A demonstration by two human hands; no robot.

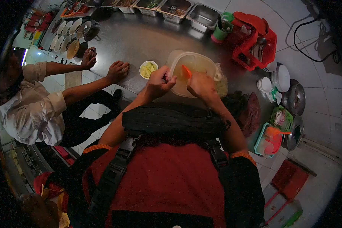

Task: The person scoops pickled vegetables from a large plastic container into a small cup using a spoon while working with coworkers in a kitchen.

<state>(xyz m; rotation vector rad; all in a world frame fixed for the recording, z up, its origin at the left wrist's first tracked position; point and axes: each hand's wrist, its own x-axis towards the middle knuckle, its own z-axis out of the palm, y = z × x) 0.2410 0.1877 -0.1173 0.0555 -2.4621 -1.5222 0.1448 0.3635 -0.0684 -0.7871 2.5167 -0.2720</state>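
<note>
A translucent plastic tub (207,62) stands on the steel counter in front of me. My left hand (159,81) is closed at the tub's left rim, thumb and fingers curled around the edge. Over the tub's right side, my right hand (202,86) grips an orange spoon-like utensil (186,72); its wide end shows above the fist, inside the tub, and its handle is hidden in my palm. The tub's contents look pale and cannot be made out clearly. Just left of my left hand sits a small white bowl (148,70) with yellow-green slices.
Metal food trays (203,17) line the counter's back edge. A red basket (254,45) of utensils and a green cup (219,34) stand back right. White bowls (280,78) are stacked at right. At left, a co-worker's hands (117,71) rest near several small bowls (73,49).
</note>
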